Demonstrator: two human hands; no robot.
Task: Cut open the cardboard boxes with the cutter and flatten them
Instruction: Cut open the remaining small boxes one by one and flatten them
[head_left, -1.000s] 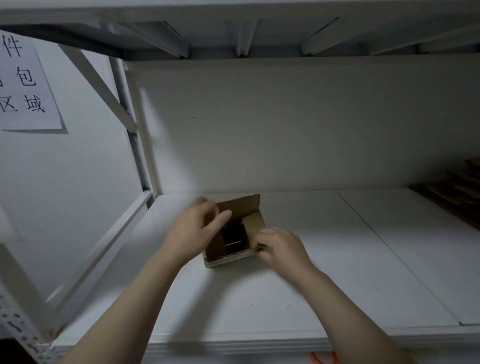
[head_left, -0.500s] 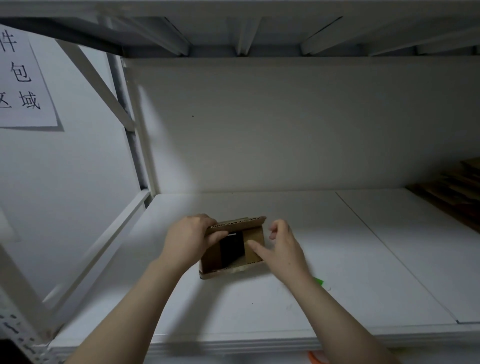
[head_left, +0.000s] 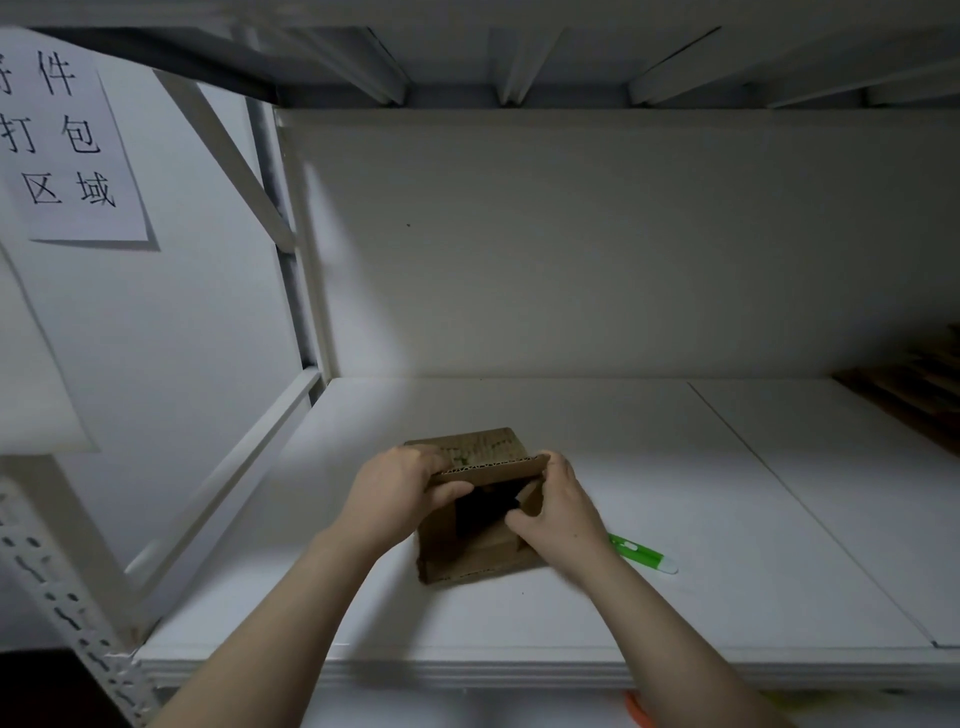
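Note:
A small brown cardboard box (head_left: 475, 564) lies on the white shelf (head_left: 675, 519), its open end facing me and its inside dark. My left hand (head_left: 397, 493) grips the left end of the top flap, thumb under it and fingers over it. My right hand (head_left: 558, 506) grips the box's right side, fingers curled over the flap's right end and thumb on the inner side flap. A green and white cutter (head_left: 644, 555) lies flat on the shelf just right of my right wrist, with neither hand touching it.
The shelf's back wall (head_left: 571, 249) stands behind the box, and a white frame rail (head_left: 234, 467) runs along the left. Brown flat cardboard pieces (head_left: 914, 384) are stacked at the far right. An orange thing (head_left: 635, 709) shows below the shelf's front edge. A paper sign (head_left: 67, 140) hangs at left.
The top flap has swung down toward me over the opening. My right hand has moved onto the box's right side, uncovering the green cutter on the shelf.

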